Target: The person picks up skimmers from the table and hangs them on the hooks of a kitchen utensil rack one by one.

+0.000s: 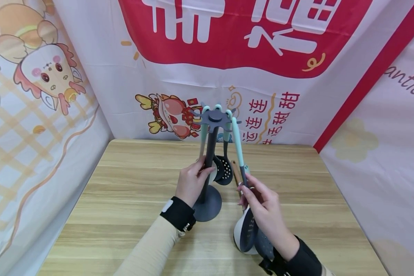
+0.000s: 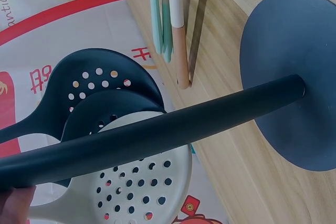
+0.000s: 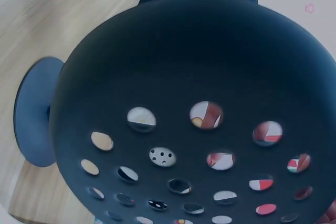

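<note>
Gripping with the left hand (image 1: 190,182) the post of a dark grey, round-based utensil stand (image 1: 210,147), set on the pale wood-grain desk (image 1: 124,207); pinching with the right hand (image 1: 263,203) a mint-green-handled, dark perforated skimmer (image 1: 239,145), holding it just right of the stand, head down beside a white rounded utensil (image 1: 239,234); facing a black perforated spoon (image 1: 225,174) hung behind the post

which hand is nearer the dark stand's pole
Left. The left hand grips the pole; the right hand is apart from it, off to its right, holding a turquoise-handled utensil.
</note>
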Demonstrator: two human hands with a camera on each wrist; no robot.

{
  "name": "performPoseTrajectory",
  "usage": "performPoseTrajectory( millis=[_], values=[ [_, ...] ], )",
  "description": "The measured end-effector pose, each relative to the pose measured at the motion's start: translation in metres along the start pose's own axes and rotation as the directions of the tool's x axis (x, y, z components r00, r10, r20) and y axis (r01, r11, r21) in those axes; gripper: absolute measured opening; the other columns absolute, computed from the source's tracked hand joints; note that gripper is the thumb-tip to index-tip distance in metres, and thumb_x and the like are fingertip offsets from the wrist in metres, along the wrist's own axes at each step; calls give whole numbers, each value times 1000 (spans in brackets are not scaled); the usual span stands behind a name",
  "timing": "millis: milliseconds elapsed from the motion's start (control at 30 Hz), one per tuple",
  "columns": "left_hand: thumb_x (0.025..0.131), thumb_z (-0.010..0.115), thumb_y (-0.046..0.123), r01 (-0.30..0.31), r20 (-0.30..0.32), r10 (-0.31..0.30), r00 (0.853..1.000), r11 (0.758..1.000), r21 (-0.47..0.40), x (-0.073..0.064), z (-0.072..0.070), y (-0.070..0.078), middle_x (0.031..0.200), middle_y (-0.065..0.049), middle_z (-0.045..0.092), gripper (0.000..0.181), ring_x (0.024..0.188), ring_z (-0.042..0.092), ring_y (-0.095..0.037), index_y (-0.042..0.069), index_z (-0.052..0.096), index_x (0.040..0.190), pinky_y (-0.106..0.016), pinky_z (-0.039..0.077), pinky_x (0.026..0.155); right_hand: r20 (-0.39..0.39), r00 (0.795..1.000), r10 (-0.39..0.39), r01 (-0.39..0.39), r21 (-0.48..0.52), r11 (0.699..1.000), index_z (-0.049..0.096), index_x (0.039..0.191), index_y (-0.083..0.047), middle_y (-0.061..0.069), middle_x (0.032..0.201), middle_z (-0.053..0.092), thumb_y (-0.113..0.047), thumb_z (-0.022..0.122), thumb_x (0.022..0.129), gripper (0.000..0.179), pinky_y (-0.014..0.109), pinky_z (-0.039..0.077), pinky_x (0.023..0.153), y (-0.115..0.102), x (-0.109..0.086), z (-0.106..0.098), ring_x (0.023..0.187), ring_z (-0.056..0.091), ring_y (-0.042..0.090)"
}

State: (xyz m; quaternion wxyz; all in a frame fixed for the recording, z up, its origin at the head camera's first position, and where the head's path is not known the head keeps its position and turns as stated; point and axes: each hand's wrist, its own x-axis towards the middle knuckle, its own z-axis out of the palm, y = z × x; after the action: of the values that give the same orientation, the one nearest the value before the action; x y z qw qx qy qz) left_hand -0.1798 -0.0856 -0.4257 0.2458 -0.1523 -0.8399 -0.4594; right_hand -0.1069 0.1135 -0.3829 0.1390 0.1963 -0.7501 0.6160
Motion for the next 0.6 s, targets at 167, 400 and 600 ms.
performPoseTrajectory(
  millis=[167,400,600],
  values=[
    [91,70,18,-2,-1,2,1000,1000,1,0,0,1,99,-12,76,29,90,75,-24,4,68,116,-34,60,76,11,1000,3,-2,-14,1000,57,132,6,3,91,68,9,52,97,35,27,56,54,2,1,2,63,63,12],
    [92,70,18,-2,2,2,1000,1000,2,0,-1,2,100,-13,76,28,91,75,-25,4,68,116,-35,60,78,1,1000,-5,5,-112,994,56,133,6,23,94,69,9,54,96,37,26,60,66,12,7,3,74,68,8],
    [92,69,18,-6,-1,6,1000,1000,6,0,0,1,99,-13,76,27,91,75,-24,4,68,115,-34,60,77,-11,1000,13,-14,-153,988,57,130,4,19,97,70,6,54,97,33,22,59,77,23,16,3,83,71,19]
  ],
)
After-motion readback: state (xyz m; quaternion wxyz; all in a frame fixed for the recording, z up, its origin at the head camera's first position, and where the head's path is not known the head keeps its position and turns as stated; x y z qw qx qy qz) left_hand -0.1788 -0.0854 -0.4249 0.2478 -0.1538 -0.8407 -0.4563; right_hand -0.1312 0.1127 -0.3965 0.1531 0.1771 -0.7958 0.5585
